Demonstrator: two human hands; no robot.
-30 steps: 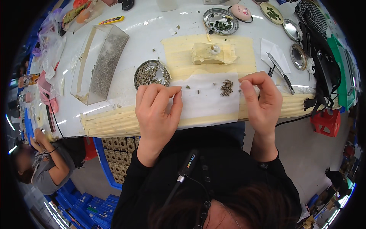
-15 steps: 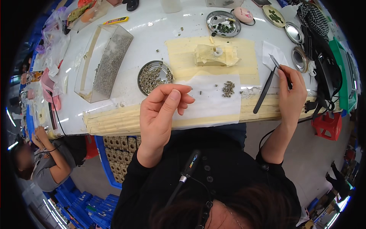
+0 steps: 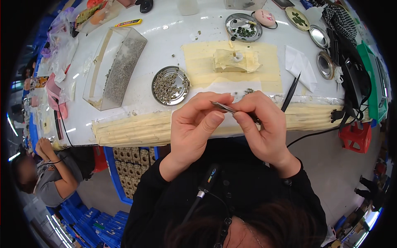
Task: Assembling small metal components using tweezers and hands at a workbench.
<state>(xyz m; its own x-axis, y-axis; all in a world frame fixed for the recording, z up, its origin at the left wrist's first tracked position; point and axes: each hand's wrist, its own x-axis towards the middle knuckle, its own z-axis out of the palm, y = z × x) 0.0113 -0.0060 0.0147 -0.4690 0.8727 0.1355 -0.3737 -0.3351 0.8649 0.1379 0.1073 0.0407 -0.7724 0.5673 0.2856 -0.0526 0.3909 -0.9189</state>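
Note:
My two hands meet over the table's near edge. In my right hand (image 3: pixel 264 124) is a slim metal tool (image 3: pixel 223 107) with a pointed silver end; its darker rear part is mostly covered by the fingers. The silver end reaches the curled fingers of my left hand (image 3: pixel 196 124), which are closed; anything small between them is hidden. Beyond the hands lies a little pile of small grey metal-looking pieces (image 3: pixel 248 91) on white paper (image 3: pixel 215 87), partly covered by my right hand. A round metal dish (image 3: pixel 178 99) holding many similar pieces stands to the left.
Black tweezers (image 3: pixel 291 91) lie right of my hands, by a folded white tissue (image 3: pixel 298 66). Farther back are a tape-wrapped block (image 3: pixel 225 62) and a dish of dark green pieces (image 3: pixel 256 35). A clear bin (image 3: pixel 136 51) stands left. Another person (image 3: pixel 58 177) sits far left.
My right hand has come in from the right with the metal tool, bringing its tip to my left hand. My left hand has shifted slightly right and lower. The black tweezers stay on the table.

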